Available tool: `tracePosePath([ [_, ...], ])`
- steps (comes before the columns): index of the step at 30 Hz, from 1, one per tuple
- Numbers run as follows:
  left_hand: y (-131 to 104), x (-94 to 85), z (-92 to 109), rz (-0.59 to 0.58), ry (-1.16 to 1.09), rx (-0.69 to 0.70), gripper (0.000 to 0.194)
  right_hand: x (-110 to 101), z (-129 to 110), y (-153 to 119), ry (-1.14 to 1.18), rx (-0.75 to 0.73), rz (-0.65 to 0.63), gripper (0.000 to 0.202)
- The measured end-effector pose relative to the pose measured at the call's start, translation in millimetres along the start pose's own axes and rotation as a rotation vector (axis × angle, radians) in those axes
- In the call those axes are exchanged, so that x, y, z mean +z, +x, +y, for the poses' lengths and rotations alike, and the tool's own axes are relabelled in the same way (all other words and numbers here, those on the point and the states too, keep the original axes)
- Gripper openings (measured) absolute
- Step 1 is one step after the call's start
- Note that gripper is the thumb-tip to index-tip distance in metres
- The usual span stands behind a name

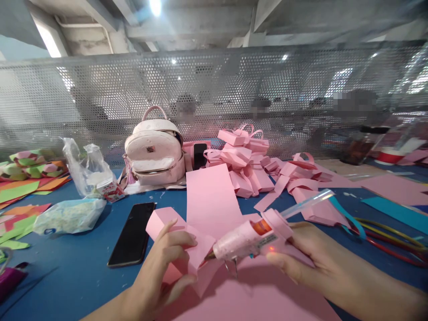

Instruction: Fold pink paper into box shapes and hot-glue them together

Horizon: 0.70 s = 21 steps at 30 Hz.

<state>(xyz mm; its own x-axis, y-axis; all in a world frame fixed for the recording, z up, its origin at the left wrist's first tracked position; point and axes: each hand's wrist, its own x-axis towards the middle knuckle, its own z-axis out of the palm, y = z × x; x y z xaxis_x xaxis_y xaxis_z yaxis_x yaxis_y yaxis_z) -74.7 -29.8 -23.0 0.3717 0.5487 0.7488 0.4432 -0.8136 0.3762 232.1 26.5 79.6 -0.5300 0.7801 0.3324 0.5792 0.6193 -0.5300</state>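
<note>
My right hand (310, 254) is wrapped round the handle of a pink hot glue gun (240, 240), with a clear glue stick (309, 203) poking out of its back. The gun's nozzle points left, into the folds of a pink paper box (194, 249). Around that box my left hand (170, 258) curls its fingers and thumb, gripping its folded side. Under both hands lies a large pink paper sheet (261, 294). Another pink sheet (214, 191) lies just beyond the box. Whether the nozzle touches the paper, I cannot tell.
A black phone (132, 234) lies left of my left hand. Behind stand a pale pink backpack (155, 151) and a pile of pink paper boxes (240, 156). At left are a tissue pack (70, 216) and coloured paper (20, 223). Cords (394, 240) lie at right. A perforated metal screen (214, 84) closes off the back.
</note>
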Motion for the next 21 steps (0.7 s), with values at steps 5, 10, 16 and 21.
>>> tracePosePath([
  [5, -1.7, -0.4, -0.6, -0.015, -0.004, -0.017, 0.024, -4.4, 0.0, -2.5, -0.022, 0.132, -0.055, 0.045],
  [10, -1.7, 0.3, 0.0, -0.003, 0.008, -0.011, 0.024, -8.4, 8.9, -3.5, -0.083, 0.102, -0.153, 0.04],
  [16, -2.3, 1.0, -0.1, 0.027, 0.037, -0.01, 0.021, -11.0, 2.9, -0.7, -0.105, 0.063, -0.136, 0.042],
  [21, -3.7, 0.9, -1.6, 0.032, 0.03, -0.014, 0.022, -11.6, -4.6, 3.2, -0.115, 0.026, -0.116, 0.042],
])
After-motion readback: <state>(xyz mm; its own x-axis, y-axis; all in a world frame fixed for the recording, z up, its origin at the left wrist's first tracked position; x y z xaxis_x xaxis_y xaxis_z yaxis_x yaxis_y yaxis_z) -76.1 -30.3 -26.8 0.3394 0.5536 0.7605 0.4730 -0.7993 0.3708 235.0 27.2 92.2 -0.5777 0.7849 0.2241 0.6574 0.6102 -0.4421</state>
